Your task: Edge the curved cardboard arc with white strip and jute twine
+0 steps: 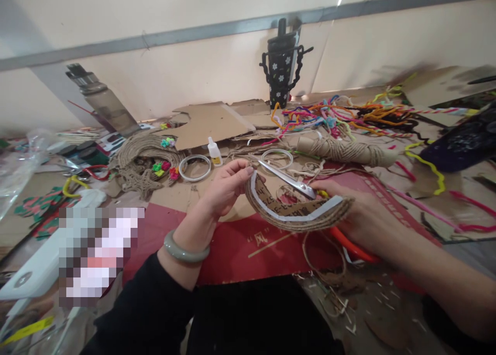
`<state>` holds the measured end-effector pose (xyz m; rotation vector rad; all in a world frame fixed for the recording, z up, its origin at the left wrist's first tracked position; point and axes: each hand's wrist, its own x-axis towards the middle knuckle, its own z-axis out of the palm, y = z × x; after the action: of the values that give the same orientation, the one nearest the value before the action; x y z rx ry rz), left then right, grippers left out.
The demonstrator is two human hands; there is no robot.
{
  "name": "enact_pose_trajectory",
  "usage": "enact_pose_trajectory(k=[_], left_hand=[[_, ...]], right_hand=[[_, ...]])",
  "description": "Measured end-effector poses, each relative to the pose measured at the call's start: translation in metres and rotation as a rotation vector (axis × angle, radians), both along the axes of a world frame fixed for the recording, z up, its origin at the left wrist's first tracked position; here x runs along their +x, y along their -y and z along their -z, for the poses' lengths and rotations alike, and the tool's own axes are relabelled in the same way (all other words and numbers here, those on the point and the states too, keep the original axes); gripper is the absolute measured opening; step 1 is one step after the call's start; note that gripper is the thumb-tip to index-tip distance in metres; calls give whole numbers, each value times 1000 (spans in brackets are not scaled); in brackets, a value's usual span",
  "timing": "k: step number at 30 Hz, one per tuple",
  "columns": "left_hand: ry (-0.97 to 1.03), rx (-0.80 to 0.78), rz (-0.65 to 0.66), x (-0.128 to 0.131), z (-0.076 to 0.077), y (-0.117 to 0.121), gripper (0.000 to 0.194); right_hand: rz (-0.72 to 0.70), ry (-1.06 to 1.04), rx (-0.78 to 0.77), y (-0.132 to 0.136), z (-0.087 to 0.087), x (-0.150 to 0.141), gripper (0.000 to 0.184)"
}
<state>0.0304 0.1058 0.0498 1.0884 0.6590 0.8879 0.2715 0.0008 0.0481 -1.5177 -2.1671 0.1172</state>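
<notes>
My left hand (232, 182), a grey-green bangle on its wrist, pinches one tip of a curved cardboard crescent (302, 220). Rows of brown twine cover the crescent's outer edge, and a white strip runs along its inside. My right hand (360, 215) is closed around a pair of scissors (289, 178) with orange handles and is also at the crescent's other end. The blades point up and left, toward my left fingertips. Some right fingers are hidden behind the crescent. A loose loop of twine (324, 257) hangs below it.
Behind lie a small glue bottle (215, 152), a clear ring (195, 168), a twine-wrapped arch (145, 156) and a twine roll (344, 151). Colourful pipe cleaners (344, 114) pile up near a black tumbler (279, 68). A red board (232, 251) lies beneath my hands.
</notes>
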Motion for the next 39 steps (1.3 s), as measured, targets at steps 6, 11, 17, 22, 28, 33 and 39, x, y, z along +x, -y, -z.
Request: enact_pose_trajectory(k=[6, 11, 17, 22, 28, 33, 39], left_hand=[[3, -38, -51, -1, -4, -3, 30], [-11, -29, -81, -1, -4, -4, 31], [-34, -61, -60, -1, -3, -4, 33], [-96, -47, -29, -1, -2, -4, 35], [-114, -2, -61, 1, 1, -5, 38], [-121, 39, -99, 4, 2, -4, 35], [-77, 74, -118, 5, 4, -6, 32]], right_hand=[[273, 265, -221, -12, -8, 6, 38], [161, 319, -324, -18, -7, 4, 44], [138, 187, -244, -32, -23, -5, 29], [-14, -226, -182, -65, -43, -46, 35], [-79, -275, -182, -104, -32, -85, 38], [-119, -348, -101, -108, -17, -81, 37], [-153, -463, -122, -109, -9, -81, 39]])
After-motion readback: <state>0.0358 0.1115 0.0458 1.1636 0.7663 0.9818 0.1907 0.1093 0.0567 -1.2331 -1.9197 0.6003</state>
